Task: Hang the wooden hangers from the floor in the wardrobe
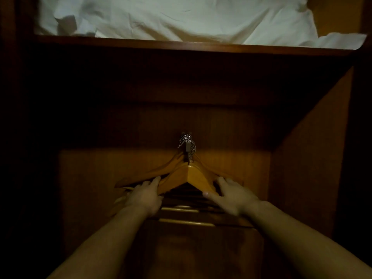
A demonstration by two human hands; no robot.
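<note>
Dimness fills the wooden wardrobe (302, 158), and just below its middle, toward 6 o'clock, the wooden hangers (198, 178) hang in one tight bunch facing the viewer, their metal hooks (187, 142) stacked together above them; what the hooks sit on is too dark to make out. The left hand (144, 195) comes in from 7 o'clock with its back up and its fingers (156, 180) fairly straight, the tips touching the left arms of the front hangers; its thumb is hidden, and the grip looks wide rather than closed round the wood. The right hand (231, 195) reaches from 5 o'clock, also with a wide grip: the fingers are spread flat over the right arms of the hangers behind, while the thumb (206, 193) stretches out to the lower edge of the front hanger's right arm. Below and between the two hands, pale crossbars (181, 208) of the hangers show as level lines. At 12 o'clock a dark shelf (181, 44) runs across the wardrobe, with crumpled white bedding (181, 15) lying on it.
</note>
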